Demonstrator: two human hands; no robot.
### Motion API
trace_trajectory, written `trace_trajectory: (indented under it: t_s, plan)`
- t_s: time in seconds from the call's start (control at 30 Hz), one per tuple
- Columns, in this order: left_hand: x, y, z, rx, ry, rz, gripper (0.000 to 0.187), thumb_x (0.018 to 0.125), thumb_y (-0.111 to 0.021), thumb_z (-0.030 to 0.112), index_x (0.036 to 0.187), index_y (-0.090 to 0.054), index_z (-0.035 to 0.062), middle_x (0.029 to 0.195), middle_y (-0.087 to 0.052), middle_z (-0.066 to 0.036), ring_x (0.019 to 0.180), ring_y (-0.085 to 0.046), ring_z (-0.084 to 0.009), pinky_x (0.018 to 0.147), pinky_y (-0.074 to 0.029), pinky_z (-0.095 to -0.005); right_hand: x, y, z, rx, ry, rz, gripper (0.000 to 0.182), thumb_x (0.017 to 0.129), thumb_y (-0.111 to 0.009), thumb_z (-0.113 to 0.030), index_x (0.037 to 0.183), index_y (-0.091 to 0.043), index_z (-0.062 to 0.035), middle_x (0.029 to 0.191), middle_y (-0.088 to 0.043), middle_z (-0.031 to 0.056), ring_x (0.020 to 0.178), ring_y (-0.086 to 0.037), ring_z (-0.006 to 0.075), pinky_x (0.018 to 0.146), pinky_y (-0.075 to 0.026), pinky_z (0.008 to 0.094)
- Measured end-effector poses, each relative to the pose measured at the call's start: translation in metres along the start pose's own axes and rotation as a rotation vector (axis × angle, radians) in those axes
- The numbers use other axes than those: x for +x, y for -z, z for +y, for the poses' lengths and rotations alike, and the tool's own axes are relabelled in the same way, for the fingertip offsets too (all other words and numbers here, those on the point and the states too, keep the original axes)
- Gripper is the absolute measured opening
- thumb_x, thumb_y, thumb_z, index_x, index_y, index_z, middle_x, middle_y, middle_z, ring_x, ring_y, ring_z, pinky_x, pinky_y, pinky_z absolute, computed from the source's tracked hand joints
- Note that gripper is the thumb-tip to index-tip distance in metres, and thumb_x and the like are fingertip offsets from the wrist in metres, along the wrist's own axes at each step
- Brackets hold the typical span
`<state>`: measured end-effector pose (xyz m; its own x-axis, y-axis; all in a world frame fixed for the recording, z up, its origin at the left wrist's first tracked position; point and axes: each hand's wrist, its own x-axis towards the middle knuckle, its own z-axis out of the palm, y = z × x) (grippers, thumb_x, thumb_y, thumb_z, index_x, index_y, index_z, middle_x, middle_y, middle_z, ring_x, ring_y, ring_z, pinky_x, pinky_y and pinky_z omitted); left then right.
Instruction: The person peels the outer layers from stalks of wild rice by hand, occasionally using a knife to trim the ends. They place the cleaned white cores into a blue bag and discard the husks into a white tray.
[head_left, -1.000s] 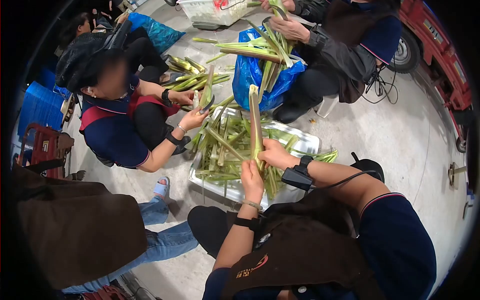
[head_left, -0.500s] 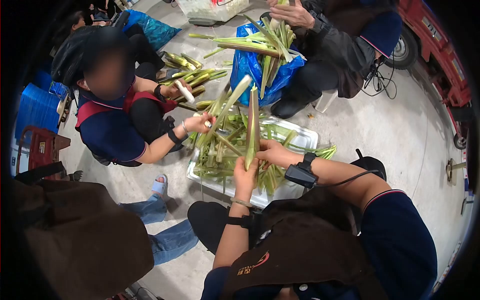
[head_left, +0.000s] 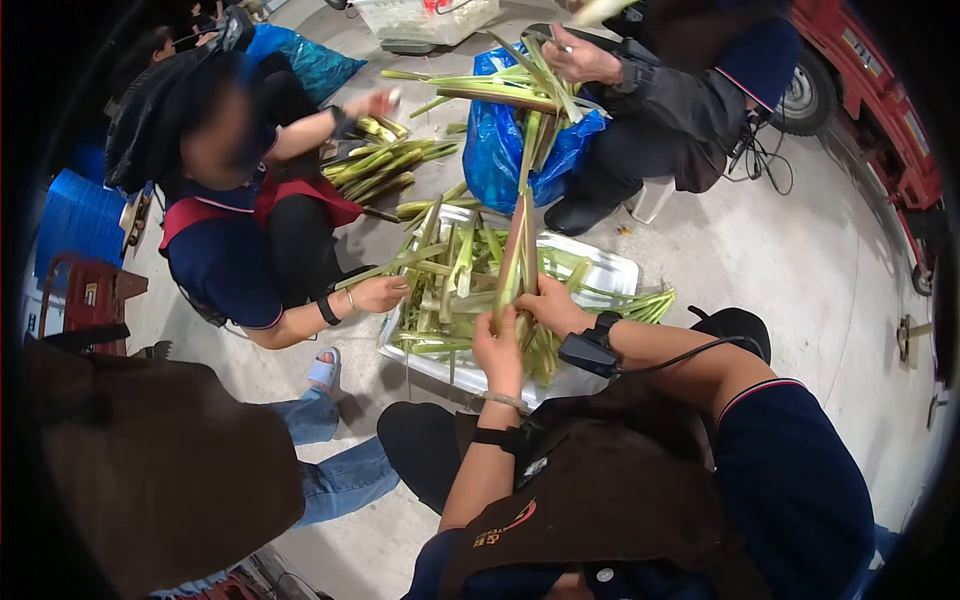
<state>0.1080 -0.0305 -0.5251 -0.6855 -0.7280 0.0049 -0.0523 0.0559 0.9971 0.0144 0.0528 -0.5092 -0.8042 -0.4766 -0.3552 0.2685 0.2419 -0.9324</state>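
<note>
A water bamboo shoot, reddish-green and tapering, stands upright above the heap, its leaf sheath split partly apart. Closed round its lower end is my left hand. My right hand grips the sheath from the right, fingers curled against it. Below both hands, a white foam tray holds a pile of green peeled sheaths. From the left, a co-worker's hand reaches to the tray's edge with a long green strip in it.
Unpeeled shoots lie on the floor beyond the tray. A blue plastic bag stuffed with stalks stands beside another seated person. Someone's legs in jeans are close on my left. A white crate sits at the back.
The sheath on my shoot has opened out into separate layers, and both hands have shifted slightly. The co-worker on the left has drawn one hand back and lowered the other with a strip.
</note>
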Motion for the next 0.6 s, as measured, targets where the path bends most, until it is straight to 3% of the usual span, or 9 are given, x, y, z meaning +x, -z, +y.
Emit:
trace_trajectory:
  t_s: [0.03, 0.1, 0.27, 0.37, 0.4, 0.47, 0.5, 0.53, 0.6]
  plan:
    - [0.007, 0.003, -0.009, 0.0, -0.003, 0.012, 0.028, 0.092, -0.061, 0.028, 0.085, -0.057, 0.002, 0.073, -0.057, 0.0, 0.065, -0.047, -0.0066, 0.058, -0.04, -0.0229, 0.001, -0.003, -0.002, 0.129, 0.021, -0.048, 0.018, 0.083, -0.059, -0.006, 0.098, -0.059, 0.0018, 0.08, -0.063, 0.007, 0.068, -0.06, 0.0135, 0.062, -0.048, 0.0277]
    - [0.018, 0.01, -0.024, 0.007, 0.245, -0.002, 0.034, 0.096, -0.053, 0.034, 0.082, -0.056, 0.0027, 0.073, -0.056, -0.001, 0.065, -0.048, -0.0081, 0.058, -0.041, -0.0241, -0.004, -0.011, -0.01, 0.341, -0.021, -0.156, 0.011, 0.087, -0.055, -0.005, 0.095, -0.057, 0.0017, 0.079, -0.061, 0.0073, 0.068, -0.058, 0.0138, 0.065, -0.045, 0.0279]
    - [0.031, 0.02, -0.039, -0.267, 0.489, -0.005, 0.041, 0.099, -0.044, 0.04, 0.086, -0.056, 0.0034, 0.074, -0.058, -0.005, 0.068, -0.055, -0.0136, 0.061, -0.046, -0.0281, -0.037, -0.029, -0.02, 0.277, 0.03, -0.165, 0.016, 0.092, -0.056, -0.015, 0.104, -0.055, -0.0035, 0.071, -0.055, 0.0011, 0.061, -0.051, 0.0105, 0.059, -0.043, 0.0259]
    - [0.056, 0.058, -0.03, -0.588, 0.601, 0.058, 0.047, 0.098, -0.039, 0.047, 0.101, -0.054, 0.0033, 0.078, -0.057, -0.006, 0.064, -0.056, -0.0165, 0.064, -0.052, -0.0301, -0.08, -0.031, -0.073, 0.33, 0.058, -0.51, 0.022, 0.094, -0.055, -0.018, 0.11, -0.053, -0.0035, 0.068, -0.05, -0.0016, 0.059, -0.048, 0.0073, 0.054, -0.041, 0.023]
    - [0.066, 0.082, -0.066, -0.48, 0.615, -0.071, 0.049, 0.097, -0.041, 0.049, 0.104, -0.055, 0.0027, 0.081, -0.054, -0.004, 0.063, -0.053, -0.0147, 0.059, -0.049, -0.0285, -0.081, -0.026, -0.083, 0.29, 0.011, -0.451, 0.022, 0.093, -0.055, -0.014, 0.113, -0.053, -0.0035, 0.07, -0.051, -0.0015, 0.06, -0.048, 0.0075, 0.055, -0.041, 0.0231]
    - [0.063, 0.096, -0.049, -0.611, 0.711, -0.216, 0.051, 0.096, -0.041, 0.049, 0.106, -0.055, 0.0014, 0.08, -0.051, -0.003, 0.062, -0.049, -0.0127, 0.055, -0.044, -0.026, -0.055, -0.014, -0.072, 0.116, 0.156, -0.328, 0.028, 0.089, -0.061, -0.016, 0.111, -0.054, -0.0006, 0.07, -0.052, -0.0009, 0.061, -0.049, 0.0085, 0.055, -0.041, 0.0248]
    - [0.056, 0.098, -0.035, -0.634, 0.71, -0.237, 0.051, 0.096, -0.042, 0.049, 0.106, -0.055, 0.001, 0.08, -0.051, -0.003, 0.061, -0.047, -0.0122, 0.054, -0.041, -0.025, -0.027, -0.008, -0.051, 0.071, 0.111, -0.317, 0.038, 0.084, -0.068, -0.023, 0.11, -0.054, 0.0015, 0.08, -0.06, 0.0062, 0.071, -0.058, 0.0156, 0.064, -0.047, 0.0292]
    - [0.051, 0.093, -0.018, -0.657, 0.703, -0.265, 0.051, 0.096, -0.042, 0.049, 0.106, -0.055, 0.0006, 0.079, -0.05, -0.002, 0.06, -0.046, -0.0117, 0.053, -0.039, -0.024, -0.021, 0.003, -0.056, -0.351, 0.127, -0.181, 0.051, 0.078, -0.073, -0.033, 0.11, -0.055, 0.0031, 0.094, -0.064, 0.0156, 0.087, -0.063, 0.0251, 0.075, -0.049, 0.034]
    - [0.037, 0.086, 0.022, -0.688, 0.633, -0.343, 0.045, 0.097, -0.047, 0.041, 0.111, -0.056, -0.0008, 0.084, -0.054, -0.003, 0.065, -0.051, -0.0124, 0.057, -0.044, -0.0254, 0.0, 0.005, -0.031, -0.534, 0.484, -0.069, 0.064, 0.072, -0.076, -0.041, 0.111, -0.054, 0.0048, 0.103, -0.063, 0.0209, 0.096, -0.062, 0.0313, 0.082, -0.048, 0.0367]
